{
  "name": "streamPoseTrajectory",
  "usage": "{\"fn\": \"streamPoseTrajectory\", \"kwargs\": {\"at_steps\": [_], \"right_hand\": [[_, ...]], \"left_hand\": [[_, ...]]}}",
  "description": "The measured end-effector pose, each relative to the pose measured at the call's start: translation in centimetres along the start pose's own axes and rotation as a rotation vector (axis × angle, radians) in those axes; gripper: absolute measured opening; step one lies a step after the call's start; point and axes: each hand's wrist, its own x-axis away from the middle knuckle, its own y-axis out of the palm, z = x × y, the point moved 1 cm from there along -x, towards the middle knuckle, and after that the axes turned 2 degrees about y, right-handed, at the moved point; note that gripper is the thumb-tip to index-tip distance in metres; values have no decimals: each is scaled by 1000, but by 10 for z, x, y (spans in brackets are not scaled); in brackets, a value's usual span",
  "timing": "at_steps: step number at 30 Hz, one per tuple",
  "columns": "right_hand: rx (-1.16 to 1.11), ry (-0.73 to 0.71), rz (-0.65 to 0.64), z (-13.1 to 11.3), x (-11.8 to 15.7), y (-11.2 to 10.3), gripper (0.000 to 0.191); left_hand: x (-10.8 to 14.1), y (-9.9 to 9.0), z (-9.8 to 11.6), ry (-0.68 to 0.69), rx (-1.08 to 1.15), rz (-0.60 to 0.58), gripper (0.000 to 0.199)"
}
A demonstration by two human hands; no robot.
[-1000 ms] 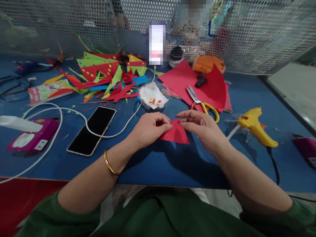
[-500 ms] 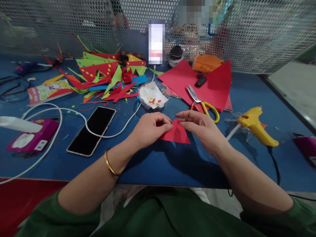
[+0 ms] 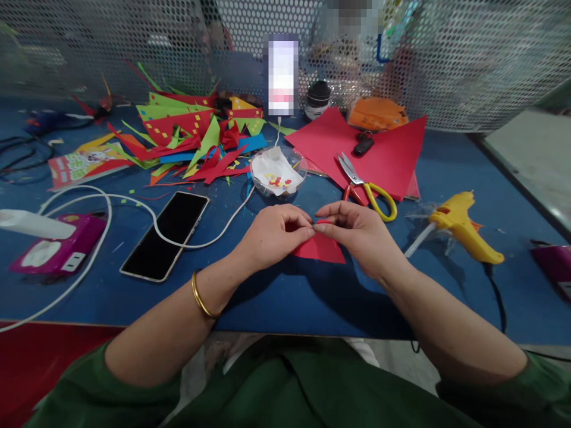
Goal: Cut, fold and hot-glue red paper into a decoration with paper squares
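Observation:
A small red paper piece (image 3: pixel 322 248) is held above the blue table between both hands, its wide edge towards me. My left hand (image 3: pixel 279 235) pinches its upper left part between thumb and fingers. My right hand (image 3: pixel 357 235) pinches the top from the other side, the two thumb tips almost touching. The fingers hide the upper tip of the paper. Beyond my hands stands a clear bowl (image 3: pixel 261 183) with white paper and small red and yellow bits. Scissors (image 3: pixel 375 199) with red and yellow handles lie by the large red sheets (image 3: pixel 392 160).
A black phone (image 3: pixel 167 235) with a white cable over it lies left, near a purple socket box (image 3: pixel 84 238). Coloured paper strips (image 3: pixel 178 128) are heaped at the back left. On the right is a yellow glue gun (image 3: pixel 466 226). A lit phone (image 3: pixel 282 74) stands behind.
My right hand has moved slightly left, and its thumb now meets the fingers on the paper near my left thumb. The red piece has shifted slightly towards me.

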Motion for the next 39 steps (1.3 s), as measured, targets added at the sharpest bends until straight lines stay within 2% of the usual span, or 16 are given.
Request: {"fn": "streamPoseTrajectory", "kwargs": {"at_steps": [7, 12, 18, 28, 35, 39], "right_hand": [[-6, -42, -4, -8, 2, -4, 35], [-7, -25, -9, -4, 1, -1, 36], [30, -39, -2, -3, 1, 1, 29], [68, -146, 70, -4, 0, -1, 22], [53, -81, 73, -6, 0, -2, 33], [54, -75, 61, -6, 1, -1, 30]], "left_hand": [[0, 0, -1, -17, 25, 20, 12], [0, 0, -1, 0, 35, 10, 13], [-1, 2, -1, 12, 11, -13, 14], [-2, 2, -1, 30, 25, -19, 13], [-1, 0, -5, 13, 28, 69, 12], [-1, 0, -5, 12, 23, 68, 13]]}}
